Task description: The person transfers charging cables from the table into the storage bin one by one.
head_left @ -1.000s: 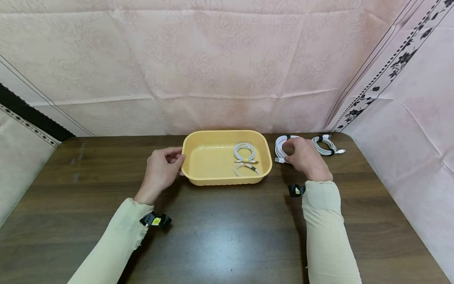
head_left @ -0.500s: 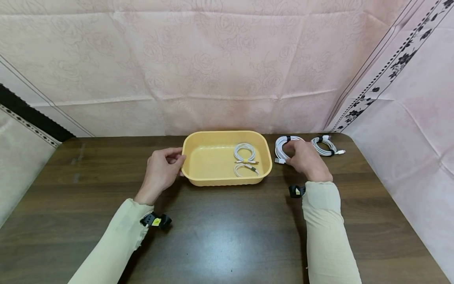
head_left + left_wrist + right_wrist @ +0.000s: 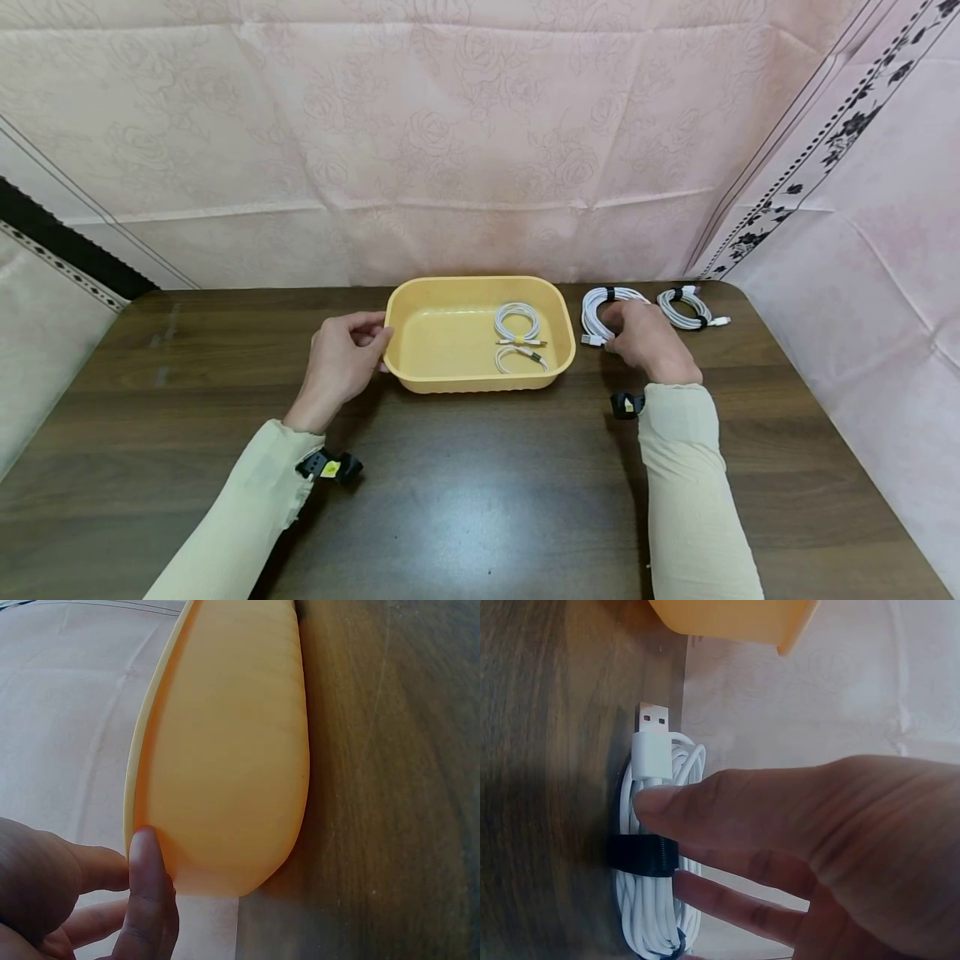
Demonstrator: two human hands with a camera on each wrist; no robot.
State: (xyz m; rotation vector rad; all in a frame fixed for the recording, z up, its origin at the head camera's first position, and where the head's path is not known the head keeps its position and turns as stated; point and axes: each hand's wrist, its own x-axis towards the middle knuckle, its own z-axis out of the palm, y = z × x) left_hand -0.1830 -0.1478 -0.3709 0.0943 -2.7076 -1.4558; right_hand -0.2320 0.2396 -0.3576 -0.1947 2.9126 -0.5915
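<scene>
While steadying the yellow tray [image 3: 435,329] at the middle of the head frame: pinching its left rim with thumb and fingers of the left hand [image 3: 341,358].
Right hand [image 3: 652,337]: right of centre, with thumb and fingertips at a white cable coil [image 3: 649,900]; impossible to tell whether gripping or merely touching.
White cable coil: on the wooden table [image 3: 465,467], just beside the tray's right end, with USB plug [image 3: 652,750] and black strap [image 3: 641,855].
Work at the coil: probably picking up, less likely setting down.
Lift from the table: likely calling for a firm pinch near the strap, then clearance over the tray rim.
Inside the tray, right half: upper small coil [image 3: 499,322] and lower small coil [image 3: 525,352], too small for reading the ends.
Farther right: another coil [image 3: 668,310], partly covered by the right hand's edge or nearly so.
Behind the coil: fingertips partly hidden.
</scene>
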